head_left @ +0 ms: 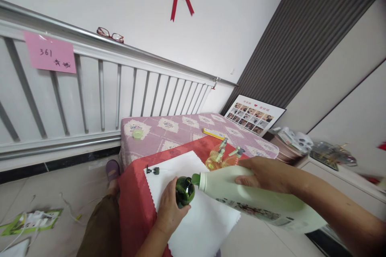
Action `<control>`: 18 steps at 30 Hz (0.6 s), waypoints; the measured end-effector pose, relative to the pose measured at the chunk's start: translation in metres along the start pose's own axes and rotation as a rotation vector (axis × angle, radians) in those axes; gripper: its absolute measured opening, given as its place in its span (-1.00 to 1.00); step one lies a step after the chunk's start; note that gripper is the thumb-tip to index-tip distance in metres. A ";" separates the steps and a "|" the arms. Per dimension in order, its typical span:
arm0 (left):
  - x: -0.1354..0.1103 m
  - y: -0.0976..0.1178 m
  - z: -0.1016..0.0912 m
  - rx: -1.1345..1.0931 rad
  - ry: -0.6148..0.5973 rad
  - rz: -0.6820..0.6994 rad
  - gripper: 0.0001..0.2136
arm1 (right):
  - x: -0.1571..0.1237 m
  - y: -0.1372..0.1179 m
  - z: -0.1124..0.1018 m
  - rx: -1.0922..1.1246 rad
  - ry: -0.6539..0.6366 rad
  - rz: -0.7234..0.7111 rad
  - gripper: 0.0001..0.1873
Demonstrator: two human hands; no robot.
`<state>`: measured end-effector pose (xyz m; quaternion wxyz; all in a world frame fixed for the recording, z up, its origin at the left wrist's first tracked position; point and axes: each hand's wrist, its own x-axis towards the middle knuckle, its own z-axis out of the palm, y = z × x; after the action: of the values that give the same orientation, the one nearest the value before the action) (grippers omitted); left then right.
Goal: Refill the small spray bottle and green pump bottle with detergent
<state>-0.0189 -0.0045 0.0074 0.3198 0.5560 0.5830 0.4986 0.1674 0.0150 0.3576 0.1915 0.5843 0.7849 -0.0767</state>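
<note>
My right hand [267, 174] grips a large pale green jug [256, 198] and holds it tipped on its side, spout pointing left. The spout meets the mouth of a small dark green bottle [184, 190], which my left hand [169, 209] is wrapped around. Both are above a white cloth [193, 225] spread on a red cloth [132, 200]. A small black pump head [153, 170] lies on the white cloth's far left corner.
Two amber spray bottles [221, 156] stand just behind the jug. A pink patterned table [181, 126] carries a light green cap [138, 133] and a yellow tube [213, 133]. A radiator [99, 92] with glasses [110, 34] on top lines the wall. Clutter sits at right.
</note>
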 end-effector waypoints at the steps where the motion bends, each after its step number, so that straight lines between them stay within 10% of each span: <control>1: 0.000 0.000 0.000 -0.001 -0.002 0.000 -0.10 | 0.000 0.000 0.000 0.003 0.002 -0.006 -0.63; 18: -0.002 -0.001 0.003 0.009 -0.011 -0.012 -0.10 | -0.006 -0.007 -0.009 0.020 -0.033 0.006 -0.59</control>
<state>-0.0162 -0.0058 0.0053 0.3236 0.5568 0.5867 0.4909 0.1600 0.0107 0.3669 0.1989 0.5870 0.7792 -0.0934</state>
